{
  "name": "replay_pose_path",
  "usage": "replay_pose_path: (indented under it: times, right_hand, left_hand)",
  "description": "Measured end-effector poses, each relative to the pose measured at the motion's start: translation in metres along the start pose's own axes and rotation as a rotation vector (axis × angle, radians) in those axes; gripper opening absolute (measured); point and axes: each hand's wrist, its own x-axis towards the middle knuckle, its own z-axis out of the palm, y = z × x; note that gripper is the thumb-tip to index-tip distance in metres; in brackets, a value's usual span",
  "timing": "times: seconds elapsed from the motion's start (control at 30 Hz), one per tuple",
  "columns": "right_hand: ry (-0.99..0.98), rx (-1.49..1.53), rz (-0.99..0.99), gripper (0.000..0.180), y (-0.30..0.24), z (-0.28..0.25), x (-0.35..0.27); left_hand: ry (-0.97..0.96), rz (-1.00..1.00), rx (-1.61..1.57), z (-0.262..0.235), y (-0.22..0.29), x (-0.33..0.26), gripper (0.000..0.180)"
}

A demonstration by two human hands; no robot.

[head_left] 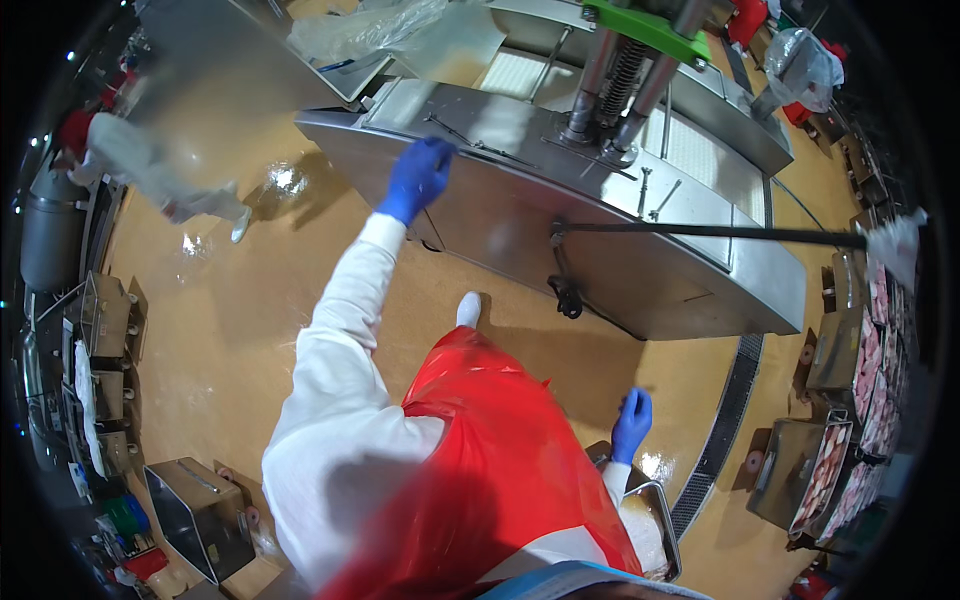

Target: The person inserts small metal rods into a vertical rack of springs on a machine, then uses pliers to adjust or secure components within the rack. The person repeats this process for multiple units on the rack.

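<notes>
My left hand (418, 178), in a blue glove, is raised at the near edge of a steel machine (640, 280) with its fingers curled in. Whatever it may hold is hidden. Just beyond it, thin metal rods (485, 148) lie on the machine's flat top. My right hand (631, 425), also gloved in blue, hangs low at my right side, fingers loosely extended and nothing visible in it. Beneath that forearm is the rim of a steel tub (668, 510) with pale contents. A red apron (500, 430) covers my front.
A green bracket (650, 35) with steel columns rises over the machine's white belt (690, 120). A dark bar (710, 231) juts rightward. Meat-filled steel carts (800, 470) line the right; an empty-looking cart (195, 515) stands lower left. A person (150, 170) in white walks at left.
</notes>
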Motion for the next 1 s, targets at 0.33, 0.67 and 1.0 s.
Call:
replay_pose_path:
  times: [0.33, 0.67, 1.0]
  right_hand:
    - [-0.216, -0.257, -0.622, 0.009, -0.259, 0.217, 0.067]
    - [-0.017, -0.456, -0.941, 0.021, -0.369, 0.299, 0.149]
    - [-0.564, 0.099, -0.545, 0.028, -0.355, 0.352, 0.198]
  left_hand:
    - [-0.351, 0.276, -0.242, 0.025, -0.048, 0.09, 0.007]
    - [-0.496, 0.409, -0.355, 0.041, -0.025, 0.111, 0.007]
    - [-0.769, -0.418, -0.97, -0.022, -0.018, 0.154, 0.022]
